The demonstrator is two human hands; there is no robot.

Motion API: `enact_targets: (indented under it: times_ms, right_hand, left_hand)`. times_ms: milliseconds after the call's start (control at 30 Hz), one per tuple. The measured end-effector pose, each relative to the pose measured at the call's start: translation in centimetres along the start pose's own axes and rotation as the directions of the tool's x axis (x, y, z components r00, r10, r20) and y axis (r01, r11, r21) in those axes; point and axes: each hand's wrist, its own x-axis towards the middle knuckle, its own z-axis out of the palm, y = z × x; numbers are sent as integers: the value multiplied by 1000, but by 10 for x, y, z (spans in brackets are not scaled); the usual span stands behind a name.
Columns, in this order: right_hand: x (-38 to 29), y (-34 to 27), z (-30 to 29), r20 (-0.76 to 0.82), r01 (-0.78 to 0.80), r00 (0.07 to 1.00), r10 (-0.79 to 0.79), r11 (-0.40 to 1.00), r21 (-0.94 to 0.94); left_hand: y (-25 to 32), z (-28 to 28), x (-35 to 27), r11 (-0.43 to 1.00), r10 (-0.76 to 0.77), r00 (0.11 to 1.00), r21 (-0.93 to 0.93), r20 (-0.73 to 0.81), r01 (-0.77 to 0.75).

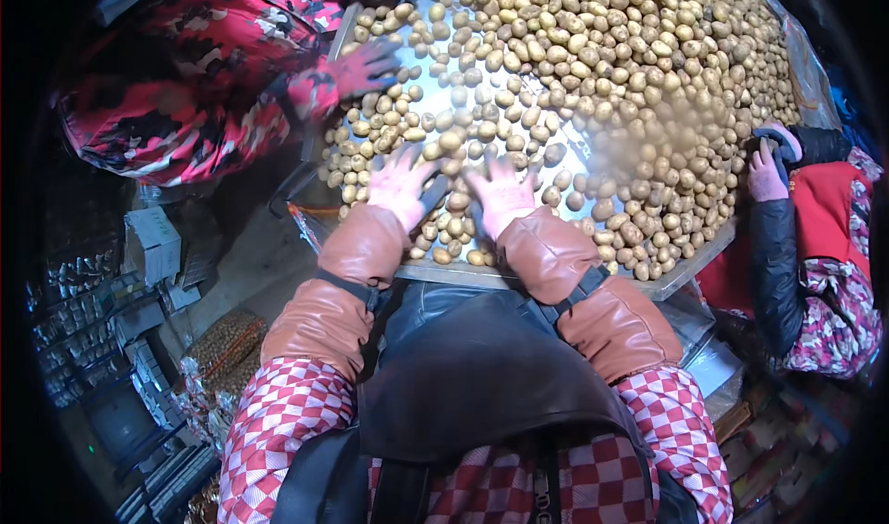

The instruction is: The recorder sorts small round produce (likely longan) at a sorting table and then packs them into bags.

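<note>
Small potatoes (611, 45) cover much of a metal-topped table (580, 145), heaped thickest at the far right. My left hand (401, 184), in a pink glove with dark fingertips, rests spread over loose potatoes near the front edge. Beside it my right hand (503, 194), gloved alike, lies with its fingers apart on other potatoes. Several potatoes (455, 208) sit between my two hands. Neither hand is closed around a potato, though blur and the potatoes partly hide the fingertips. Brown sleeve covers (361, 253) reach up both my forearms.
At the left, a person in a camouflage jacket (187, 93) has a gloved hand (354, 73) over the table. Another person (826, 246) stands at the right, hands at the heap's edge. A raised rim (458, 274) borders the table. Mesh sacks (226, 343) and a carton (153, 243) stand lower left.
</note>
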Motion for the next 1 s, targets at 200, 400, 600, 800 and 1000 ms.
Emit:
enact_targets:
  times_ms: [200,400,600,800,1000]
  right_hand:
    - [-57,69,-2,-432,278,902,11,750,600]
    - [-156,171,-46,-32,-584,782,623,748,315]
    - [-117,124,-27,22,-438,893,450,854,281]
    - [-42,43,-28,151,-307,951,270,885,351]
    - [2,-4,13,164,-119,986,38,845,522]
  left_hand:
    - [-43,13,-65,967,-253,960,33,116,251]
    - [-12,7,-66,977,-74,976,-213,-206,29]
    - [50,22,-16,940,334,942,-75,-1,-334]
    - [13,15,-30,998,-58,998,18,27,58]
    - [8,-10,-43,845,-497,863,278,90,457]
